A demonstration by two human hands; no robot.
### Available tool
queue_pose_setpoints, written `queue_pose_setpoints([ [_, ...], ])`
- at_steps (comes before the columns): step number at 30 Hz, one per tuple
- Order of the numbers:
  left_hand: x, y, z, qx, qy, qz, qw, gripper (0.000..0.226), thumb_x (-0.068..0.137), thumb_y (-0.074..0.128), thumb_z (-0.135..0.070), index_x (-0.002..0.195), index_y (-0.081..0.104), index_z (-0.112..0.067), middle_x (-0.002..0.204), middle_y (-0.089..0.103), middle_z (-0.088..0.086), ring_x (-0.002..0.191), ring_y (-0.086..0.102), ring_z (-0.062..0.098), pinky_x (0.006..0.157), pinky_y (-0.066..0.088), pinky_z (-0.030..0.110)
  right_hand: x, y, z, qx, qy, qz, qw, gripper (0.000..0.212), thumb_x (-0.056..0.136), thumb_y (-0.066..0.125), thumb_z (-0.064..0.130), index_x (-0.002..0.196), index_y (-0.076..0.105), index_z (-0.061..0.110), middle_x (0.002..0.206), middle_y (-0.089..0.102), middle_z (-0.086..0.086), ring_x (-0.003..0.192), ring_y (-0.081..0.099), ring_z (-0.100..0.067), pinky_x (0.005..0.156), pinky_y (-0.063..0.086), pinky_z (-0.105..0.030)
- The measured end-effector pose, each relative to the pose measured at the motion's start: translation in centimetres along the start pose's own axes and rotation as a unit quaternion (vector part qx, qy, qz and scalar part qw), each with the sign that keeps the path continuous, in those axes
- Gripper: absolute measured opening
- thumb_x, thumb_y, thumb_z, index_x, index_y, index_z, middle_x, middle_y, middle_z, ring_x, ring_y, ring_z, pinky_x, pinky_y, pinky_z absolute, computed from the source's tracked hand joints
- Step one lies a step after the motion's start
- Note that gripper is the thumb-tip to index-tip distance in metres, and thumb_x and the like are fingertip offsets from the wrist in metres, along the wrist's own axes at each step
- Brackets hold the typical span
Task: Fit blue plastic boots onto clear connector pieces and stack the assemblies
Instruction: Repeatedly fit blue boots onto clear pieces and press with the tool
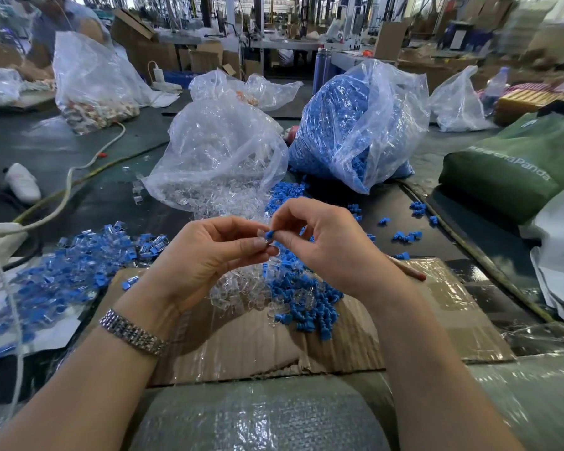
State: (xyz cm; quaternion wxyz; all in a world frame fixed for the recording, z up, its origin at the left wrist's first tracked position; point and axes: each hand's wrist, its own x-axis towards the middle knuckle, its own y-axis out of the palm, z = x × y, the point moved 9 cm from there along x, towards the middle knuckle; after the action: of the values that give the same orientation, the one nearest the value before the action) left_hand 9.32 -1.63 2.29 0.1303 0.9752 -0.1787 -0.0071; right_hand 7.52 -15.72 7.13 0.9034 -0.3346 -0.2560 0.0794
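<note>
Pinching small blue boot (269,235), clear connector (261,234)

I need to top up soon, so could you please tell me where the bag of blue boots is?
In the head view, the bag of blue boots stands right of centre, beside the bag of clear connectors.

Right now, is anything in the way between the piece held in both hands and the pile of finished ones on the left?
Nothing visible blocks it. The left hand and right hand pinch the blue boot and clear connector above the cardboard; only open space lies leftward to the finished pile.
</note>
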Motion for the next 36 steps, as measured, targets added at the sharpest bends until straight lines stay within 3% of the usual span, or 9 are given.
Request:
queue_pose_setpoints([
  [7,-0.1,-0.1,-0.2,0.025,0.012,-0.006,1.0,0.021,0.072,0.073,0.0,0.091,0.081,-0.005,0.096,0.076,0.022,0.088,0.076,0.028,0.077,0.061,0.026,-0.1,0.1,0.2,-0.022,0.007,0.004,1.0,0.011,0.095,0.069,0.011,0.092,0.067,0.021,0.084,0.066,0.008,0.082,0.062,-0.01,0.074,0.05,-0.025],
  [11,0.1,-0.2,0.0,0.018,0.011,-0.004,1.0,0.021,0.073,0.073,-0.001,0.091,0.081,-0.007,0.097,0.076,0.021,0.091,0.076,0.029,0.078,0.06,0.026,-0.1,-0.1,0.2,-0.012,0.018,0.007,1.0,0.009,0.094,0.072,0.014,0.097,0.068,0.022,0.086,0.068,0.009,0.084,0.064,-0.007,0.075,0.047,-0.015],
  [14,0.2,-0.7,0.2,0.003,0.01,-0.012,1.0,0.02,0.075,0.073,0.0,0.093,0.08,-0.005,0.1,0.075,0.024,0.097,0.075,0.033,0.08,0.06,0.027,-0.3,-2.3,-1.9,-0.062,0.089,-0.042,0.993,0.017,0.094,0.071,0.025,0.111,0.066,0.024,0.097,0.067,0.012,0.09,0.063,-0.002,0.081,0.049,-0.015],
  [17,0.4,-1.1,0.4,-0.02,0.006,-0.018,1.0,0.019,0.076,0.073,0.0,0.093,0.079,-0.005,0.101,0.074,0.026,0.097,0.075,0.034,0.08,0.06,0.028,-2.1,-4.4,-7.5,-0.244,0.298,-0.007,0.923,0.047,0.093,0.069,0.044,0.129,0.056,0.016,0.125,0.057,-0.005,0.115,0.056,-0.025,0.1,0.049,-0.047],
  [19,0.5,-1.3,0.4,-0.033,0.003,-0.02,0.999,0.018,0.075,0.075,-0.001,0.092,0.079,-0.005,0.101,0.074,0.025,0.096,0.075,0.033,0.079,0.06,0.028,-3.9,-4.6,-10.1,-0.304,0.41,0.07,0.857,0.058,0.088,0.072,0.053,0.124,0.055,0.011,0.132,0.051,-0.016,0.122,0.05,-0.036,0.104,0.045,-0.053],
  [25,0.6,-1.8,0.3,-0.046,0.001,-0.035,0.998,0.025,0.066,0.082,-0.012,0.091,0.081,-0.01,0.103,0.075,0.021,0.091,0.075,0.028,0.074,0.06,0.027,-3.9,-4.1,-11.2,-0.323,0.415,0.08,0.847,0.035,0.091,0.068,0.04,0.084,0.052,0.01,0.11,0.059,-0.013,0.116,0.049,-0.035,0.096,0.048,-0.048],
  [30,0.7,-2.7,0.3,-0.056,0.002,-0.066,0.996,0.023,0.07,0.079,-0.01,0.094,0.08,-0.01,0.108,0.075,0.017,0.089,0.075,0.023,0.069,0.06,0.025,-3.4,-5.1,-10.5,-0.255,0.407,0.004,0.877,0.029,0.092,0.059,0.035,0.076,0.054,0.011,0.075,0.059,-0.007,0.071,0.057,-0.026,0.056,0.039,-0.034],
  [34,0.8,-3.2,0.5,-0.054,-0.003,-0.083,0.995,0.028,0.073,0.078,-0.011,0.102,0.076,-0.009,0.111,0.076,0.014,0.089,0.073,0.018,0.07,0.059,0.025,-2.8,-4.8,-8.9,0.015,0.367,-0.045,0.929,0.03,0.098,0.06,0.023,0.089,0.065,-0.005,0.072,0.062,-0.01,0.065,0.062,-0.023,0.072,0.063,-0.05],
  [36,0.8,-3.1,0.4,-0.056,-0.003,-0.079,0.995,0.029,0.071,0.08,-0.015,0.1,0.077,-0.012,0.114,0.076,0.013,0.089,0.073,0.017,0.075,0.055,0.028,-2.6,-2.6,-7.2,0.17,0.343,0.025,0.924,0.027,0.1,0.063,0.019,0.102,0.067,-0.007,0.074,0.067,-0.009,0.067,0.068,-0.022,0.066,0.064,-0.04],
])
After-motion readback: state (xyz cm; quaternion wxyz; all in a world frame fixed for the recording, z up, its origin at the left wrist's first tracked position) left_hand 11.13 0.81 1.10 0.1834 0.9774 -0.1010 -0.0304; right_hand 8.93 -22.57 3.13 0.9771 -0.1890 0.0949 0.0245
